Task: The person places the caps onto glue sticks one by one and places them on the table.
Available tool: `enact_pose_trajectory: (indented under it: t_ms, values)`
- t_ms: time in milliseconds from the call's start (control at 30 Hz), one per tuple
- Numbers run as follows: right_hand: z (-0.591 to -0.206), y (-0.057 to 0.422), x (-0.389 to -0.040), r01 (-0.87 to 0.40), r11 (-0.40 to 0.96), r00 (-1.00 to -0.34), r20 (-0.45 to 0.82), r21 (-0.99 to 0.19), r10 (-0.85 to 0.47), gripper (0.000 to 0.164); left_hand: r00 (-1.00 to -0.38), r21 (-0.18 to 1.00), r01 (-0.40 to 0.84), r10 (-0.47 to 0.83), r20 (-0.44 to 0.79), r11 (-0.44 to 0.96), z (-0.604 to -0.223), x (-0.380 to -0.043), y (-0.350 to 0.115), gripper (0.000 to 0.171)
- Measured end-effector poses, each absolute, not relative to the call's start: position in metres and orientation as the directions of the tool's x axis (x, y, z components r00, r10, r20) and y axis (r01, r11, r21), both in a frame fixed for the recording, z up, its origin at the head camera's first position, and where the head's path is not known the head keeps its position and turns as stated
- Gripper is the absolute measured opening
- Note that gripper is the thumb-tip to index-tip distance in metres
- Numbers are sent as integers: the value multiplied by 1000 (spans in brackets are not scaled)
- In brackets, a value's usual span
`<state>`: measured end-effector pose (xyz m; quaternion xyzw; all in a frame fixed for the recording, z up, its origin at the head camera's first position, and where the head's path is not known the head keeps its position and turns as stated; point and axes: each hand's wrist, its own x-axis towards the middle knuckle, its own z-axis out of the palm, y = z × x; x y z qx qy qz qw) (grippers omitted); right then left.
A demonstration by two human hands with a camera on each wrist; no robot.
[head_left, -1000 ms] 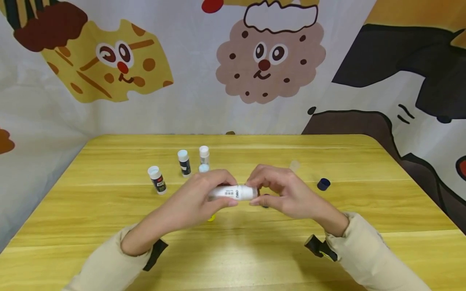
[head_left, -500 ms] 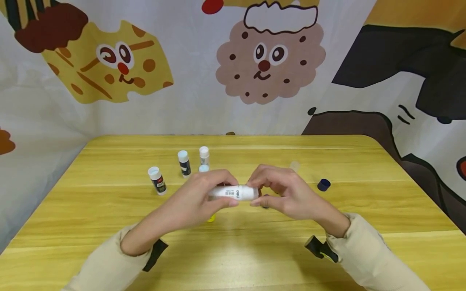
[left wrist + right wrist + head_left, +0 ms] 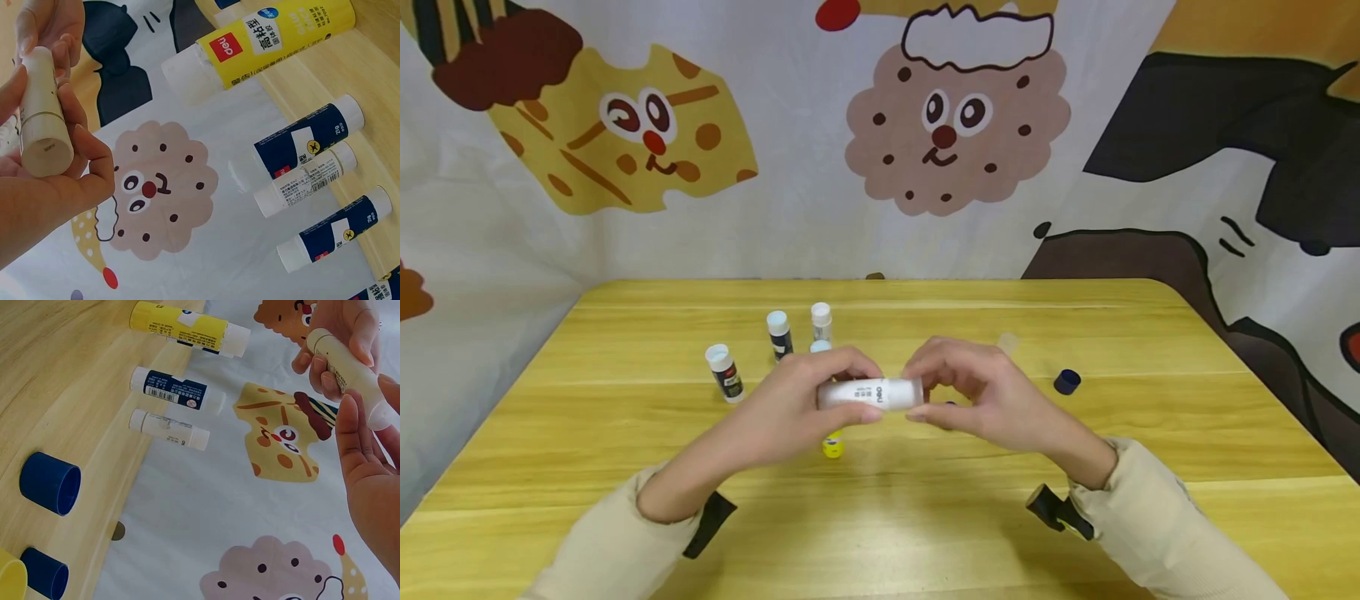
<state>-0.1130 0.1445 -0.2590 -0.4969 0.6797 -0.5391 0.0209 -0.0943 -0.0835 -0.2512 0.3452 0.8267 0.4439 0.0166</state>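
My left hand (image 3: 801, 400) grips a white glue stick (image 3: 868, 393), which lies nearly level above the table with dark print along its side. In the left wrist view the round base of that glue stick faces the camera, and the left fingers curl round the body. The right hand (image 3: 981, 387) pinches the opposite, translucent end between thumb and fingers; in the right wrist view this end shows between the right fingertips (image 3: 350, 406). A yellow glue stick (image 3: 832, 446) stands behind the left hand, partly hidden by it.
Left of centre stand navy glue sticks (image 3: 728, 379) (image 3: 340, 228) and another white glue stick (image 3: 822, 321), all uncapped. On the right lie a navy cap (image 3: 1067, 382) and a translucent cap (image 3: 1007, 342). A second navy cap (image 3: 45, 573) and a yellow cap (image 3: 11, 578) show in the right wrist view.
Both hands have shifted slightly left with the white glue stick between them. More of the yellow glue stick now shows below the left hand. The things on the table stay in place.
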Motion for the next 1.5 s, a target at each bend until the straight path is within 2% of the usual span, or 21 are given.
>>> enact_pose_trajectory:
  t_ms: [300, 667, 833, 1067, 1500]
  values:
    - [-258, 146, -114, -669, -48, -520, 513, -742, -683, 31, -774, 773, 509, 595, 218, 379, -251, -96, -85, 19]
    - [-252, 150, -117, -719, -24, -505, 546, -694, -668, 25, -780, 787, 502, 580, 235, 357, -253, -99, -84, 28]
    - [-244, 160, -120, -716, 31, -554, 541, -697, -633, 24, -812, 760, 505, 524, 259, 408, -252, -102, -89, 33]
    - [-233, 173, -130, -733, 69, -583, 572, -677, -577, 28, -845, 765, 480, 459, 273, 429, -247, -107, -102, 33]
    - [-231, 185, -151, -636, 325, -743, 443, -700, -501, 24, -872, 783, 439, 422, 250, 442, -249, -108, -129, 32]
